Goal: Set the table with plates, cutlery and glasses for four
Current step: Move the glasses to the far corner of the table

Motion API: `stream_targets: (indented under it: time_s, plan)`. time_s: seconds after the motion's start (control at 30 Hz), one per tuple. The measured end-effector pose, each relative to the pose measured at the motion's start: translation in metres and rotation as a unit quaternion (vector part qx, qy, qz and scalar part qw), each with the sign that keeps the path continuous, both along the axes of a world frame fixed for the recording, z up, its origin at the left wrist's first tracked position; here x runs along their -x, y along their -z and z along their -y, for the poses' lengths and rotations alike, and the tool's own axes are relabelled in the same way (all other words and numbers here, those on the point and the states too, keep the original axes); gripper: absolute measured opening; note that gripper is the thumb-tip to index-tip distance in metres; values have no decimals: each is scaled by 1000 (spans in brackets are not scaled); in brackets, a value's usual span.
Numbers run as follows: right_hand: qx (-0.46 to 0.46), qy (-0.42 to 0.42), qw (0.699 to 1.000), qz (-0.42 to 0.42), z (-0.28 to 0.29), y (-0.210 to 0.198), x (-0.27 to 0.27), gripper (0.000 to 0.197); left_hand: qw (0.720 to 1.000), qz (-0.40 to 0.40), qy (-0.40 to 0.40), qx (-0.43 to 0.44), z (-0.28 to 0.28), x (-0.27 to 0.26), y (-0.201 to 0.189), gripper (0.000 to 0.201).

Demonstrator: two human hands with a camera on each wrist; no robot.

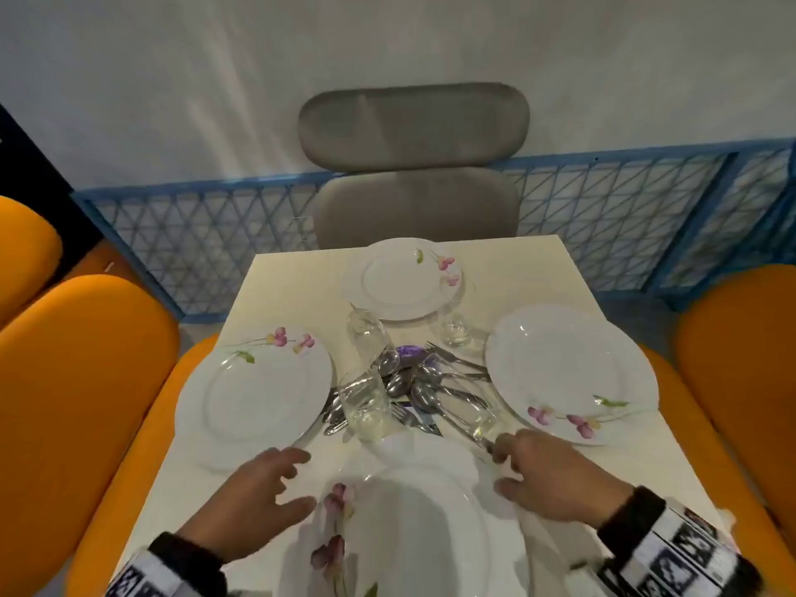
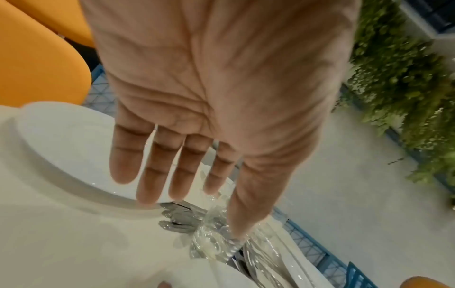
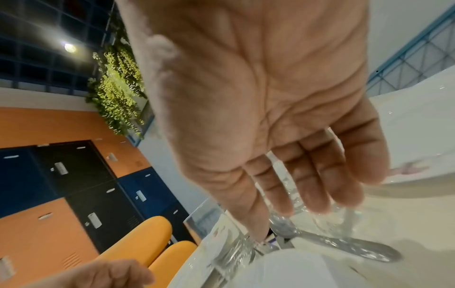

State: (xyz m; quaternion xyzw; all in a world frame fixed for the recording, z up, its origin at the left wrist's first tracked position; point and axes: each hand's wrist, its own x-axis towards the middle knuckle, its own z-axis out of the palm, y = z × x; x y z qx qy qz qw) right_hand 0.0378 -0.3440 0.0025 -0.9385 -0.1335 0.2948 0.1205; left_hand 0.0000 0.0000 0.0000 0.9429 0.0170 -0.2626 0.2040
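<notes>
Four white flowered plates lie on the cream table (image 1: 538, 269): a far one (image 1: 405, 277), a left one (image 1: 254, 394), a right one (image 1: 568, 372) and a near one (image 1: 409, 532). A heap of spoons and forks (image 1: 413, 381) lies in the middle, among several clear glasses such as one (image 1: 366, 407) by the left plate. My left hand (image 1: 301, 480) hovers open left of the near plate, palm bare in the left wrist view (image 2: 197, 136). My right hand (image 1: 504, 467) is open on the plate's right, holding nothing, its fingertips close to a cutlery handle (image 1: 484, 441).
Orange chairs stand at the left (image 1: 86, 381) and the right (image 1: 741, 359), and a grey chair (image 1: 413, 165) at the far side. A blue mesh railing (image 1: 194, 234) runs behind the table. A white cloth (image 1: 430, 450) lies beyond the near plate.
</notes>
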Motion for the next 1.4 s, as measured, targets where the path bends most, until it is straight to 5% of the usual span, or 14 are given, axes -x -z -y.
stream_targets:
  time_s: [0.2, 0.4, 0.77, 1.13, 1.4]
  plan:
    - [22, 133, 983, 122, -47, 31, -66, 63, 984, 50, -83, 147, 10, -78, 19, 103]
    - [46, 198, 977, 70, -68, 63, -99, 82, 941, 24, -77, 330, 21, -110, 47, 100]
    - [-6, 238, 970, 57, -75, 73, -105, 85, 932, 121, -52, 337, 38, -110, 60, 63]
    - [-235, 316, 914, 96, -42, 39, -105, 87, 927, 128, -40, 351, 55, -109, 22, 60]
    - [-280, 353, 884, 126, 13, 7, -116, 86, 940, 134, -14, 314, 88, -118, 7, 62]
